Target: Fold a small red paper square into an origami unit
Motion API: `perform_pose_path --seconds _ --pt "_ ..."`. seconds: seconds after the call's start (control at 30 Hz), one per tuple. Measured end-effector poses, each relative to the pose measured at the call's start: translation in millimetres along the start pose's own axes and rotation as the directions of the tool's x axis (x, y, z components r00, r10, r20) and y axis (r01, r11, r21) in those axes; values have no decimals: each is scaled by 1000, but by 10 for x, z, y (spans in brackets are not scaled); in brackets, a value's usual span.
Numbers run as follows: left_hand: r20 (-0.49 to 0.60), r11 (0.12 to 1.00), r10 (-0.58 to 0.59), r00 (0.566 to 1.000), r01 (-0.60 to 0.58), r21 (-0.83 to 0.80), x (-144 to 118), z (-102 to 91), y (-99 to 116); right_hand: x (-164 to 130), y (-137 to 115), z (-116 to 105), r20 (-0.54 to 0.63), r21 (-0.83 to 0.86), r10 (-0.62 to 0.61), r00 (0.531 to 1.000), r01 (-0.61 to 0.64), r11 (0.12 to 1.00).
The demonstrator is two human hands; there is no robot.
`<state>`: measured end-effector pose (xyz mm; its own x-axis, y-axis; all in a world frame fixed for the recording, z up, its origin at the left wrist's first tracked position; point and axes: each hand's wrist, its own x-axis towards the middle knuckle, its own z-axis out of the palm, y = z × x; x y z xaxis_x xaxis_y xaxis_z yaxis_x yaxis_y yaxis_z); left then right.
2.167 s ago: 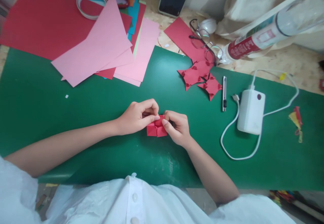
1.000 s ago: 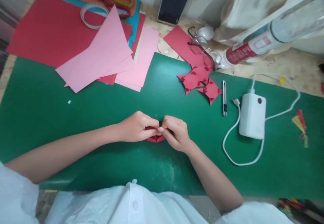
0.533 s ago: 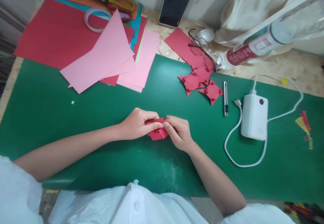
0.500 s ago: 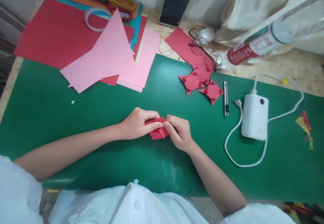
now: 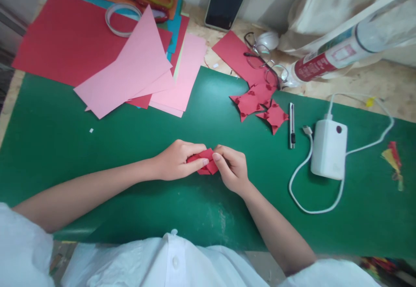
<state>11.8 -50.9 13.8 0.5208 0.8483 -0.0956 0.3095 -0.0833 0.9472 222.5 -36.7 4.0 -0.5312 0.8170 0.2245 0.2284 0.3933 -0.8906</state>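
A green mat [image 5: 97,148] covers most of the table, with a spread of red and pink paper sheets [image 5: 130,70] overlapping its far left edge and a white power bank [image 5: 329,148] with its looped cable lying on the right. At the mat's middle the left hand [image 5: 177,160] and the right hand [image 5: 231,169] meet, fingertips of both pinching a small folded red paper piece [image 5: 206,162] between them, just above the mat. Folded red paper shapes [image 5: 258,105] lie farther back, beside a slim utility knife [image 5: 291,124].

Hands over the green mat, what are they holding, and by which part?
Both the left hand and right hand pinch a folded red paper piece by its opposite edges.
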Motion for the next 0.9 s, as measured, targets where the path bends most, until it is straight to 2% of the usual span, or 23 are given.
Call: perform_pose_path --seconds 0.2,0.57,0.77,0.9 --pt "11 998 51 999 -51 28 -8 36 -56 7 9 3 51 8 5 999 -6 1000" --pt "29 998 61 998 -62 16 6 14 -31 3 15 1 8 20 14 1000 -14 1000" --pt "23 996 92 995 -92 -12 -10 3 -32 13 1 -8 50 36 36 998 -38 999" --pt "61 996 91 994 -90 -24 4 -8 -30 15 -3 -15 74 48 48 996 -52 998"
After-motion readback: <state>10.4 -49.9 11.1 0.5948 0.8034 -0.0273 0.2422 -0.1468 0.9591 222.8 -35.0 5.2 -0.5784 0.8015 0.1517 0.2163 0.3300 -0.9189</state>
